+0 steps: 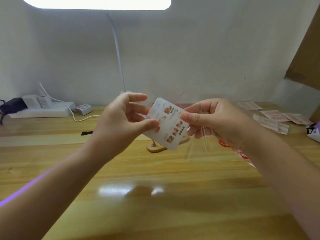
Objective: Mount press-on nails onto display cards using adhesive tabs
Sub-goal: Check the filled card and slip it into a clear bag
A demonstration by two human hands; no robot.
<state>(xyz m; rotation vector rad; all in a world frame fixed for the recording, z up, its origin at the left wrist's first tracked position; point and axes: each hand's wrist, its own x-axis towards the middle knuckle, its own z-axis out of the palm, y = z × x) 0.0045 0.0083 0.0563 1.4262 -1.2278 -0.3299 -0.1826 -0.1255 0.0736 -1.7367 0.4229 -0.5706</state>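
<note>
Both hands hold one card (168, 124) up over the surface (155, 187), tilted so its printed side, small pictures and lines of text, faces the camera. The left hand (124, 122) pinches the card's left edge between thumb and fingers, the upper fingers spread loosely above it. The right hand (213, 120) pinches the right edge with its thumb on the print, and it seems also to hold a clear plastic sleeve (204, 141) that hangs below the palm; motion blur keeps that uncertain. Holding the card by opposite edges keeps the face readable and suits sliding it into or out of the sleeve; which of the two it is cannot be told. Just behind the card a small wooden stand (155, 148) sits on the surface, probably for propping work. More cards (275, 116) lie spread at the far right, within reach. A power strip (41, 110) sits far left, and a lamp (97, 2) lights everything from overhead. No loose nails or tabs are visible.
</note>
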